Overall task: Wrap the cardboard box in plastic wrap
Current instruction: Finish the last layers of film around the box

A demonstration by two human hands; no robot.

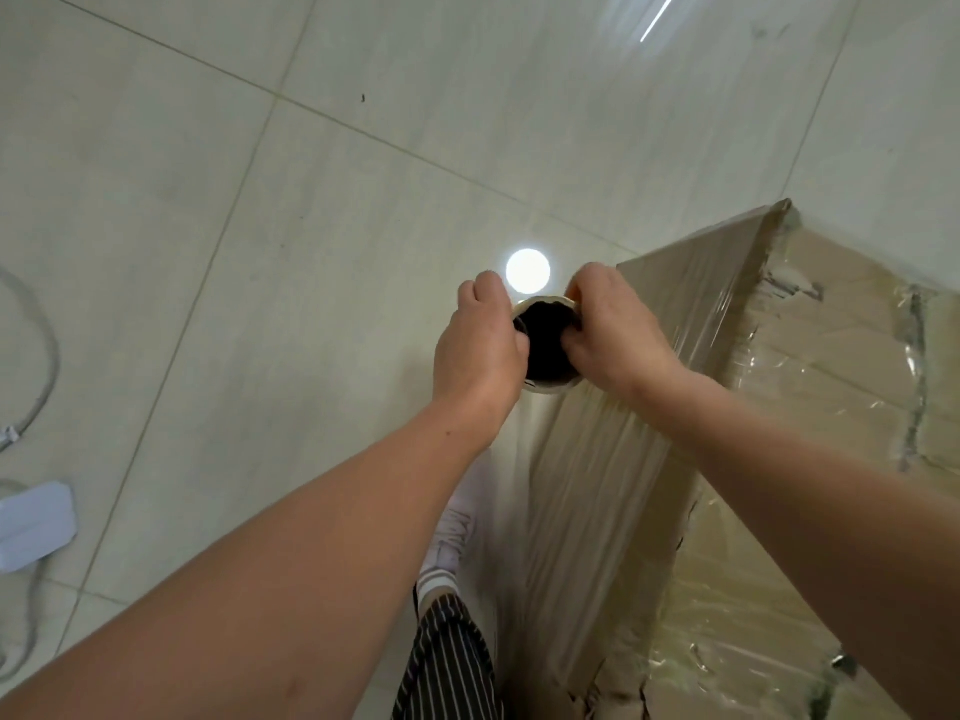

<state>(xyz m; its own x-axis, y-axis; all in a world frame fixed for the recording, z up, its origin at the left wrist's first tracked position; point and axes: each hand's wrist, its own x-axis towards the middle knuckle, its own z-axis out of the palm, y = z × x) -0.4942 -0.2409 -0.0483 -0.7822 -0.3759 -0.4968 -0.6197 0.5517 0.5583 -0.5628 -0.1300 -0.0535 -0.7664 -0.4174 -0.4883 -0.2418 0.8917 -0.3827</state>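
The floor (260,226) takes up most of what I see: big pale glossy tiles with thin grout lines running on the slant. It is shiny enough to mirror the ceiling, so there is a round lamp glare (528,271) just past my knuckles and a thin strip-light streak (657,18) at the top.

To my right stands the cardboard box (841,324), tall, its top face level with my forearms. The right and bottom edges of the view cut it off, so I cannot see its full size or where it meets the floor. Clear plastic wrap (597,485) already lies stretched over the side facing me and wrinkles over the top face, with torn, scuffed patches showing through.

Both my bare forearms reach forward. My left hand (478,350) and right hand (613,335) grip the open end of the wrap roll (548,350) from either side, fingers curled over the rim of its cardboard tube, right beside the box's near corner. I look straight down the dark hollow, so the roll's length is hidden below my hands, and I cannot tell how much film is left on it.

Beneath my left arm a striped trouser leg (447,662) and a white shoe (457,532) show, partly veiled by film.

At the far left, a white plastic block (34,522) and a pale looping cable (49,356) lie on the tiles, both cropped by the edge; I cannot make out what the block is.
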